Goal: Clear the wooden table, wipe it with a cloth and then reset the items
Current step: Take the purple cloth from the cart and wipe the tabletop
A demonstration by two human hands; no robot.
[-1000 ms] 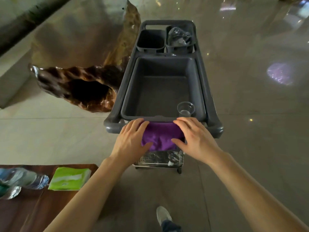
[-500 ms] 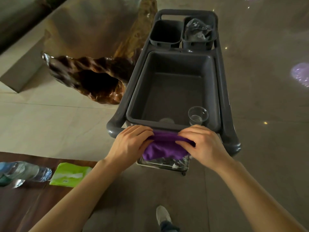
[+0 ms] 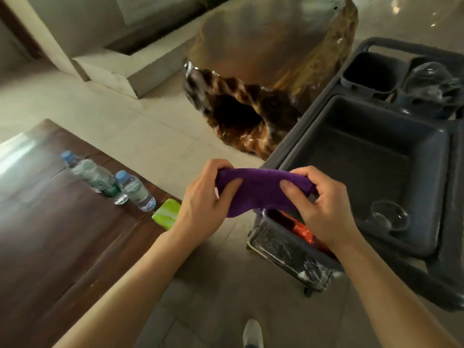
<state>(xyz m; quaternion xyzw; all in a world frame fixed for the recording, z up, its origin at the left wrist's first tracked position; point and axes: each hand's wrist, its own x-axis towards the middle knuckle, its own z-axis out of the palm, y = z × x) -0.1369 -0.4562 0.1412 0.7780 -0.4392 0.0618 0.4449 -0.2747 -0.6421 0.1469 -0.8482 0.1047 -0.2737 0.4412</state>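
A purple cloth (image 3: pixel 261 190) is stretched in the air between my left hand (image 3: pixel 204 199) and my right hand (image 3: pixel 324 204), each gripping one end. It hangs over the floor, just left of the grey cart (image 3: pixel 296 139). The dark wooden table (image 3: pixel 62 237) fills the lower left. On it lie two clear water bottles with blue caps (image 3: pixel 91 174) (image 3: pixel 135 190) and a green tissue pack (image 3: pixel 167 213), partly hidden behind my left wrist.
The cart's big grey tub (image 3: pixel 371 156) holds a clear glass cup (image 3: pixel 388 217). Two small bins (image 3: pixel 371 71) sit at its far end, one stuffed with plastic. A lower tray (image 3: pixel 288 249) shows orange packaging. A large glossy wood stump (image 3: pixel 263 79) stands behind.
Both hands lifted the purple cloth off the cart's near edge and carried it left, clear of the cart. My view swung left, bringing more of the wooden table in.
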